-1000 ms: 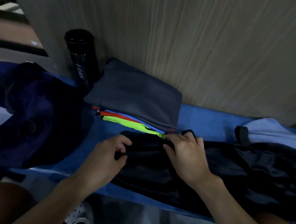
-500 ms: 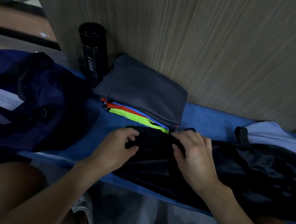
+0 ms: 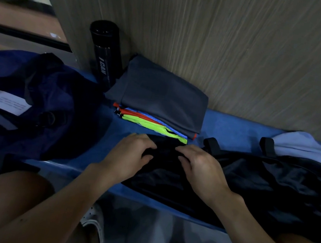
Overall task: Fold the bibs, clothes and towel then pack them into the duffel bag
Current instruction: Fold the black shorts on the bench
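Left hand, right hand: fingers curled, both gripping the edge of a black garment spread on the blue desk. Behind: folded grey cloth on coloured bibs. Left: navy duffel bag, black bottle.

- A wood-grain wall panel is seen beyond the left hand and right hand.
- A blue table is set against it.
- Dim light is cast.

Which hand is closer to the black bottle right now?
Left. The left hand holds the black garment in front of the bottle and a little to its right; the right hand holds the garment farther right.
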`<action>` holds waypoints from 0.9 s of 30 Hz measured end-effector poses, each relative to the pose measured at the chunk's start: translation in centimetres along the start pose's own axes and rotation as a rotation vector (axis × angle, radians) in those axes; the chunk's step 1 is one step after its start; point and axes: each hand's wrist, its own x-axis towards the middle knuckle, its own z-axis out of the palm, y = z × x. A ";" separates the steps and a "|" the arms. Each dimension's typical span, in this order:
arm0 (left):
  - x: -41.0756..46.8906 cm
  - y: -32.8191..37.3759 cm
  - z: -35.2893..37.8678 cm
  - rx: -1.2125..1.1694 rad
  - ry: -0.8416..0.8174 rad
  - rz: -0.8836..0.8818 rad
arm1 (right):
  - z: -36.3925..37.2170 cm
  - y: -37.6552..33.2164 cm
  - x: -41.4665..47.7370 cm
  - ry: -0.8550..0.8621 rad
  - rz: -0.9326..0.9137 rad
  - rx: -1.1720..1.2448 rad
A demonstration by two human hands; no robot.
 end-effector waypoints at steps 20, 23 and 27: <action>1.1 0.2 -0.5 -0.096 -0.067 0.054 | 2.1 0.2 1.4 0.097 -0.092 -0.104; 1.0 0.3 -0.6 -0.015 -0.059 0.041 | 2.0 0.2 1.5 0.159 -0.061 -0.040; 1.2 0.6 -0.7 -0.168 -0.010 -0.049 | 1.7 0.0 1.5 0.194 -0.050 0.054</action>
